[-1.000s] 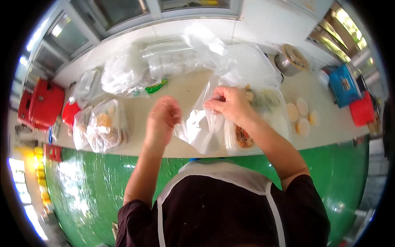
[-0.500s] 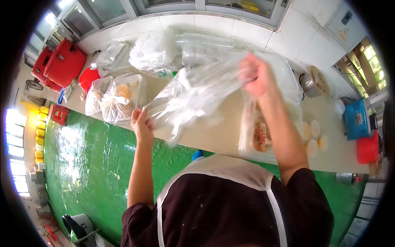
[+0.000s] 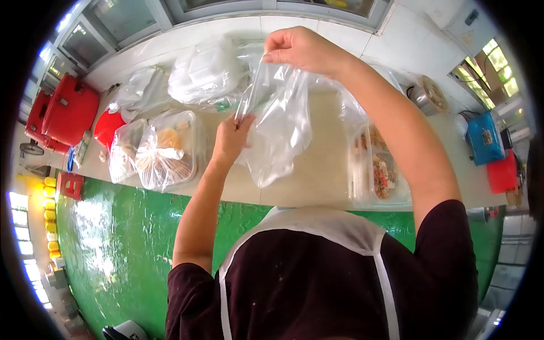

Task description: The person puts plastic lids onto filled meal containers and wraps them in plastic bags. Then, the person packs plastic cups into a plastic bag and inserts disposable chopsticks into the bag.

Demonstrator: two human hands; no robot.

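A clear plastic bag [image 3: 280,133] hangs stretched between my two hands above the counter [image 3: 323,170]. My left hand [image 3: 232,136] pinches its edge at the lower left. Higher up, near the wall, my right hand [image 3: 292,51] grips the bag's upper edge between thumb and fingers. To the right, partly under my right forearm, lies a clear food container [image 3: 384,177] with reddish food in it. Two bagged food containers stand at the left, one of them with a knotted top [image 3: 164,153].
Bagged stacks of clear containers [image 3: 207,71] line the wall. Red bins [image 3: 71,110] and a red bucket [image 3: 107,127] are at the far left. A metal pot [image 3: 426,96], a blue box [image 3: 485,137] and a red container [image 3: 503,173] sit at the right.
The bag has gone from spread sideways to hanging more upright. My right hand has moved left and up, my left hand right and up. The view has shifted slightly.
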